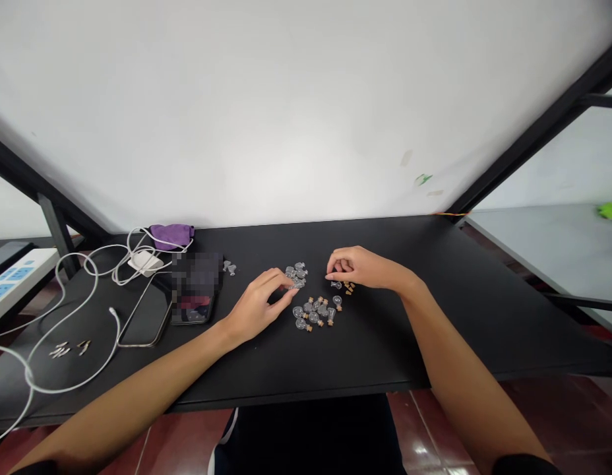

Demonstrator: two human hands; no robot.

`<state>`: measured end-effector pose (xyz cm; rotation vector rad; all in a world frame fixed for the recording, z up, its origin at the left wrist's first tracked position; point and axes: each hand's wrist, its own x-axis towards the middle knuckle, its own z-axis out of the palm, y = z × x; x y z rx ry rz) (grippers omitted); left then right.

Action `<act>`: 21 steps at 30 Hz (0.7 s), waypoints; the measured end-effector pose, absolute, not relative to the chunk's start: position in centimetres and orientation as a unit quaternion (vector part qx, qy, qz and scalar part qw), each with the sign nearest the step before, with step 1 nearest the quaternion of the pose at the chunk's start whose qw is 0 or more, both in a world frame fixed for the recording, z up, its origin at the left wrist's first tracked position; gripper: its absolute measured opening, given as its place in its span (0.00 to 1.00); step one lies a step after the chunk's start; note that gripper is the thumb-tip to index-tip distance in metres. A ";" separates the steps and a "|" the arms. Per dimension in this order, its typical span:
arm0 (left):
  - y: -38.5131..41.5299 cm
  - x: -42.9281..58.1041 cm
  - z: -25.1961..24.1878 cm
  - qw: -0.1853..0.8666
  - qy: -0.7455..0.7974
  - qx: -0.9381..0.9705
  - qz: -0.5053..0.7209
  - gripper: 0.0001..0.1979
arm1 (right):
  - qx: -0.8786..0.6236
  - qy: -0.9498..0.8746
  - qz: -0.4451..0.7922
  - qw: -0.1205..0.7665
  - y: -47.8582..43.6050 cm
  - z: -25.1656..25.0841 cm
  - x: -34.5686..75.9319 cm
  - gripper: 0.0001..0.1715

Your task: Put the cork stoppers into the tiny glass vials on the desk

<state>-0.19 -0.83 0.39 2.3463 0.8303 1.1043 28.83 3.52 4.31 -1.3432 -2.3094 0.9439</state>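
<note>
- Fingertips (289, 286) of left hand (259, 307) drawn together, pinched on a tiny glass bottle (298, 284) down at table level; could not tell whether lifted or resting, nor which way its neck pointed.
- Right hand (358, 267) turned knuckles-up, fingers (333, 274) bunched tight against the thumb; too small to tell whether anything was nipped between them.
- Found just under those right fingertips, on the body side: one uncorked bottle (336, 285), with loose corks (349, 287) touching or just beside it, toward the right wrist. Nearer the right hand than the left.
- Set just beyond the left fingertips, toward the wall: a small huddle of open bottles (297, 270).
- Lay between the two hands and nearer the body: corked bottles (316, 311), on their sides, corks pointing every which way; close to the left thumb, a little farther from the right.
- Parked apart, left of the left hand: two stray bottles (229, 267), then a phone (146, 315), a white cable (95, 376) looping to a charger (144, 262), a purple pouch (171, 235) and some small metal clips (68, 348).
- Worked mid-way across the black table (434, 330): bare top to the right, and in front down to the near edge; clutter on the left side only; white wall close behind the far edge.
</note>
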 end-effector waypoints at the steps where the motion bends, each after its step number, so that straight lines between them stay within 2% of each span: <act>1: -0.8 -0.2 0.4 0.207 0.297 0.843 0.398 0.05 | -0.467 -0.809 0.327 0.145 3.5 4.3 29.0 0.22; 10: -0.7 -0.2 0.2 0.207 0.297 0.840 0.404 0.03 | -0.465 -0.820 0.324 0.076 3.5 3.7 29.2 0.16; 21: -0.6 -0.3 0.2 0.210 0.302 0.838 0.403 0.02 | -0.437 -0.815 0.317 0.211 2.9 3.1 26.0 0.15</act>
